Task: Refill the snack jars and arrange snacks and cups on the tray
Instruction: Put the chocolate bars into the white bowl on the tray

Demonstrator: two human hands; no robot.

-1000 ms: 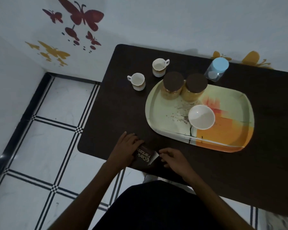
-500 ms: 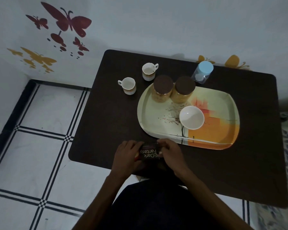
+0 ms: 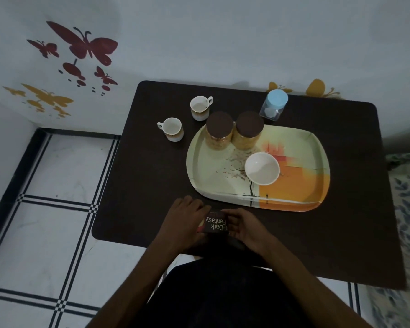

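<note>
Both hands close their grip on a dark "Dark Fantasy" biscuit packet [image 3: 215,225] at the near table [image 3: 137,166] edge, the left hand [image 3: 187,217] curled round one end, the right hand [image 3: 243,224] round the other. The glossy packet reads upside down. Just beyond the grip lies the smooth oval tray [image 3: 301,185] with two brown-lidded jars [image 3: 233,131] and a white bowl [image 3: 262,168].

Dim, bluish light fills the room with no single source showing. The dark brown wooden table [image 3: 152,176] swallows detail, and shadows on it barely register. The round white ceramic bowl [image 3: 262,168] reads brightest (no glare on it). Wide-angle bending curves the edges; focus is soft throughout.
</note>
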